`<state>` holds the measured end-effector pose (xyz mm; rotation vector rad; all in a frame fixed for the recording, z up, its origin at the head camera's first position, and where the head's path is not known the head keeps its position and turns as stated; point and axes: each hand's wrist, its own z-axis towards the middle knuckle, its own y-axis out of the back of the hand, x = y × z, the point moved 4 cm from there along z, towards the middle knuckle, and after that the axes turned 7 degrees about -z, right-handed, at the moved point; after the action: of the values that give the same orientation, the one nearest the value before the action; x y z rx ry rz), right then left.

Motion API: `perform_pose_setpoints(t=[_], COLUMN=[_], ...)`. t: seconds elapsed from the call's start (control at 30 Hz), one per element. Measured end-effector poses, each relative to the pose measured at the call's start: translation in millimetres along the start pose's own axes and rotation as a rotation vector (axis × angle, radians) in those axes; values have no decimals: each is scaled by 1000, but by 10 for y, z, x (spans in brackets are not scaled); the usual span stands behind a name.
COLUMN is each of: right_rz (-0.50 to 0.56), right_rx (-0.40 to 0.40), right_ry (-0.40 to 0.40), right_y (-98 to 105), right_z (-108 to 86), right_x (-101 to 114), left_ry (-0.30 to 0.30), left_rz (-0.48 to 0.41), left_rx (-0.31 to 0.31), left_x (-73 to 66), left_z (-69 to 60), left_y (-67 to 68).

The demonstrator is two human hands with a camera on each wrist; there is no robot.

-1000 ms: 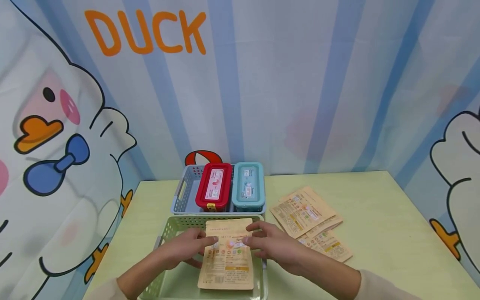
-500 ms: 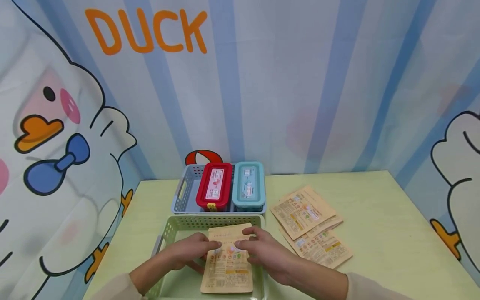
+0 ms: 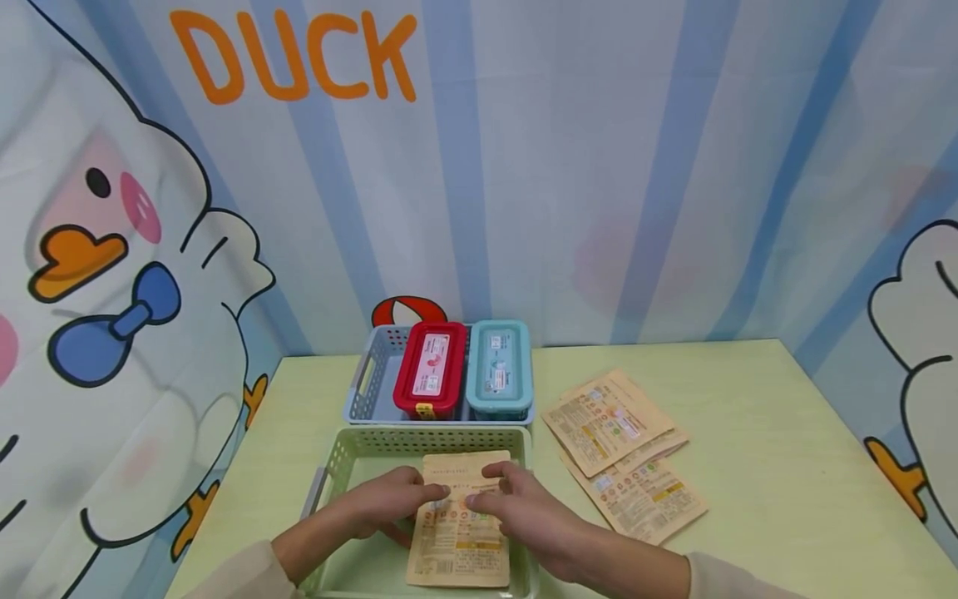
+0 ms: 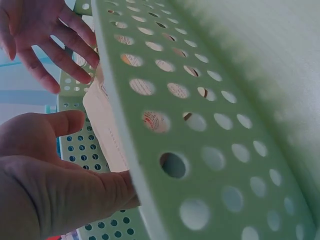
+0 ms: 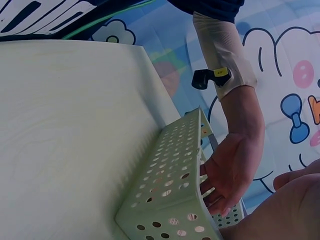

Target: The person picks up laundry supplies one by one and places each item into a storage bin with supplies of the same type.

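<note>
Head view: I have the pouch [image 3: 460, 553] inside the green basket [image 3: 359, 574], toward its right side, printed face up. Whether it rests flat on the basket's floor I cannot tell from my end. Against the frame one second back, I log the pouch a little nearer the person, both hands shifted with it, and the thumbs closer together over the print. Left hand [image 3: 392, 502]: thumb over the pouch's left edge, fingers extended, not clamped, as I read it from the right wrist view. Right hand [image 3: 535, 520]: thumb over the print, fingers spread apart, confirmed in my left wrist feed. With the right arm displaced, I now see more of the lower pouch [image 3: 651, 499] on the counter [image 3: 748, 449], partly covered by the upper pouch [image 3: 609, 423]; neither has moved. Just behind the green basket, the blue basket [image 3: 387, 374] carries the red box [image 3: 430, 366] and teal box [image 3: 499, 366], side by side, unchanged.
</note>
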<state>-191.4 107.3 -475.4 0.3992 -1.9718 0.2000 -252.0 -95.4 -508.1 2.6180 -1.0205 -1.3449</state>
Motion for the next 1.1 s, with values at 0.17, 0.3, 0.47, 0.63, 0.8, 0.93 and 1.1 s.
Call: perform_pose_setpoints(t=[0.17,0.3,0.47,0.63,0.8,0.93,1.1], right_rz=[-46,-45,-25,-34,-33,-45,-58], right_rx=[-12,1,41,73,98,111,113], right_ry=[8,13,-6,1,24,39,37], right_y=[-40,-51,-54,-49,-27,19,127], right_z=[-27,-29,-23,-24,-27,-34,-69], right_x=[-3,-17,-52,-74,-55,3,113], left_ry=[-26,-53,-57,-68,-91,-159,-214], left_rz=[71,127,145,172,234,320,411], left_rx=[-32,-65,-80,-87,-89,-86,-83], left_x=[-34,-71,-79,-85,-118,-193,-340], left_z=[-37,-68,-89,-95,-116,-130,-180], left_y=[19,33,38,47,60,76,112])
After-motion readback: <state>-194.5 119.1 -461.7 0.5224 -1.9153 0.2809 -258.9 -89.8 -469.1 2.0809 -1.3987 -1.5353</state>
